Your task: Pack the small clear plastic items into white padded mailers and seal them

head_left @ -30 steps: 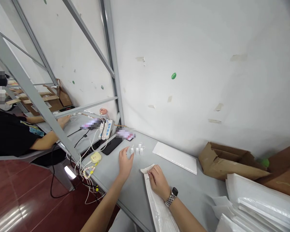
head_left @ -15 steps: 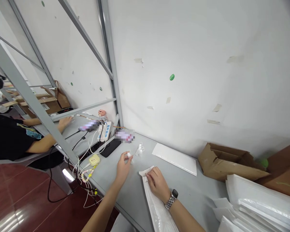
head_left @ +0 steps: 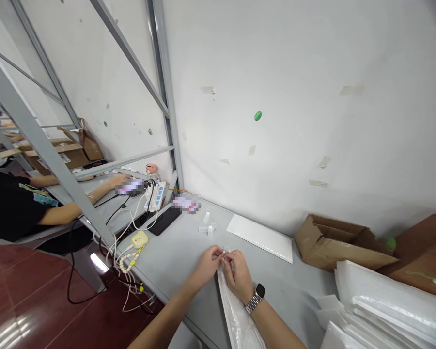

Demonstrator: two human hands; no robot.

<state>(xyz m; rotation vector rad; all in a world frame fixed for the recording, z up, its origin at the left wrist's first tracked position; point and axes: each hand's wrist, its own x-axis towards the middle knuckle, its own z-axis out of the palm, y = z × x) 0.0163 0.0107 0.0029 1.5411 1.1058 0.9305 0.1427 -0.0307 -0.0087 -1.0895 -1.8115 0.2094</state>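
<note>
My left hand (head_left: 208,264) is closed, its fingertips pinched at the upper end of a white padded envelope (head_left: 237,317). Whether a small piece is also between those fingers, I cannot make out. Pressed close beside it, my right hand (head_left: 239,275) pinches the same end; its wrist wears a metal-band watch. The envelope slants down toward me, partly under my right forearm. Beyond my hands, a small white piece with a loop (head_left: 211,229) and a small translucent piece (head_left: 206,216) lie on the grey table (head_left: 189,242).
A flat white envelope (head_left: 259,237) lies near the wall. To the right are an open cardboard box (head_left: 345,247) and stacked white envelopes (head_left: 396,303). On the left are a black phone-like slab (head_left: 165,220), a yellow case (head_left: 140,239), cables, a power strip (head_left: 159,196) and a co-worker's arm (head_left: 94,196).
My left hand has moved right, from beside the small white pieces to the envelope's end, meeting my right hand. The co-worker's hand has shifted right, toward a blurred phone.
</note>
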